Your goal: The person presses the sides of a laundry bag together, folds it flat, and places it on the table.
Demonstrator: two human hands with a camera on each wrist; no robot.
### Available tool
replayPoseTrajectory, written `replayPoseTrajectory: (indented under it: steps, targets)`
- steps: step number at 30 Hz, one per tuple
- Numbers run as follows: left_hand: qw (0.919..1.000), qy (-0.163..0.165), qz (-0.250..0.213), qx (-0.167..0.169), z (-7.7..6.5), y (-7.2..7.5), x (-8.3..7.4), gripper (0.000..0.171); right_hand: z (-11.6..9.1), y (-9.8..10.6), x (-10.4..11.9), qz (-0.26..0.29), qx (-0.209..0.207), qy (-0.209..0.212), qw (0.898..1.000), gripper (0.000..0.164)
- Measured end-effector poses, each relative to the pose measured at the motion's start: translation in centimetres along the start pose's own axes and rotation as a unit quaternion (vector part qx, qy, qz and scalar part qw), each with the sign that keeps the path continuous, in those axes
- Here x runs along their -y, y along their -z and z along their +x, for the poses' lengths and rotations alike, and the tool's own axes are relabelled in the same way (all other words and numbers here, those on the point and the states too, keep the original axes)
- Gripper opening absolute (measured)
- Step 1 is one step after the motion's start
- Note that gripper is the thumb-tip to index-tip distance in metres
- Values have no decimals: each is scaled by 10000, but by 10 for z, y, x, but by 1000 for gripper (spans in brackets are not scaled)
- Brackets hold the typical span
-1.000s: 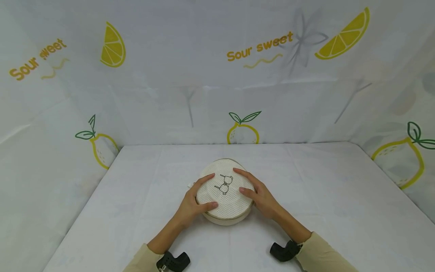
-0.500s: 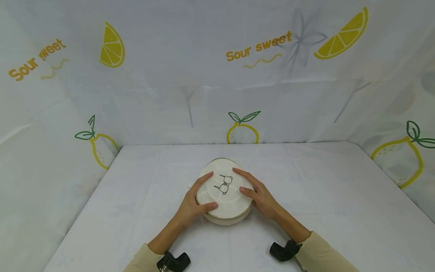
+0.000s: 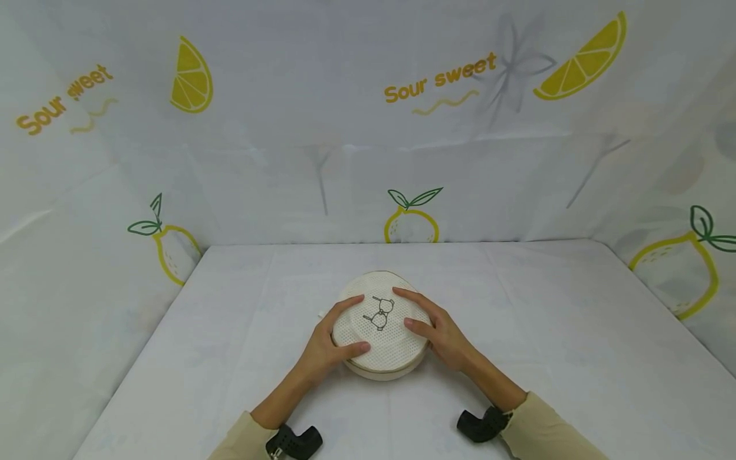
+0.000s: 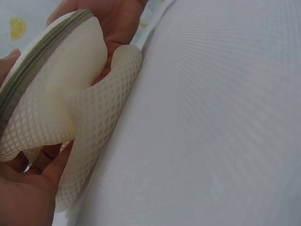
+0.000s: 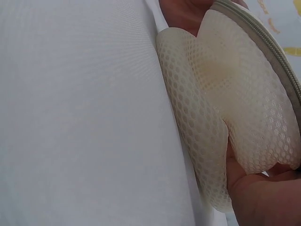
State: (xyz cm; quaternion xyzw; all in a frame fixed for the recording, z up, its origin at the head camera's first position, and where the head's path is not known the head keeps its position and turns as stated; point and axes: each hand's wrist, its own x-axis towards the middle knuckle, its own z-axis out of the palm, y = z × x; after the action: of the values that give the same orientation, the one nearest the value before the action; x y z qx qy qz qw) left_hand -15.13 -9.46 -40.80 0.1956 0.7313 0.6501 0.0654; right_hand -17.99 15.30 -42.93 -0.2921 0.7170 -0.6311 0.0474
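Observation:
A round cream mesh laundry bag (image 3: 382,352) sits at the middle of the table, a small line drawing on its top panel. My left hand (image 3: 323,351) grips its left side, thumb and index finger over the top. From the right, my right hand (image 3: 447,333) holds it in the same way. Both wrist views show the other fingers tucked under the upper part, where the mesh side (image 4: 101,113) folds and bulges onto the cloth. A grey-green zipper (image 5: 263,33) runs round the rim. The fingertips under the bag are partly hidden.
White cloth (image 3: 546,332) covers the table. Behind it hangs a pale curtain (image 3: 276,179) with lemon prints, also along both sides. Black wrist devices (image 3: 294,442) sit below the hands, near beige sleeves.
The far rim of the laundry bag and the right index finger have sunk very slightly. Both hands keep their hold in nearly the same place.

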Motion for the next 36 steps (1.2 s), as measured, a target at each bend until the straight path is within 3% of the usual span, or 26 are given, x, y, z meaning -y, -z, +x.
replayPoseTrajectory:
  steps: [12, 28, 36]
  targets:
    - [9997, -60, 257, -5, 1, -1, 3, 75, -1, 0, 0, -304, -151, -13, 9994, 47]
    - [9990, 2, 452, -4, 1, -2, 5, 76, 0, 0, -4, 518, -42, -149, 9985, 47]
    - [9989, 75, 465, -27, 1, -3, 5, 76, 0, 0, -5, 523, -54, -118, 9985, 47]
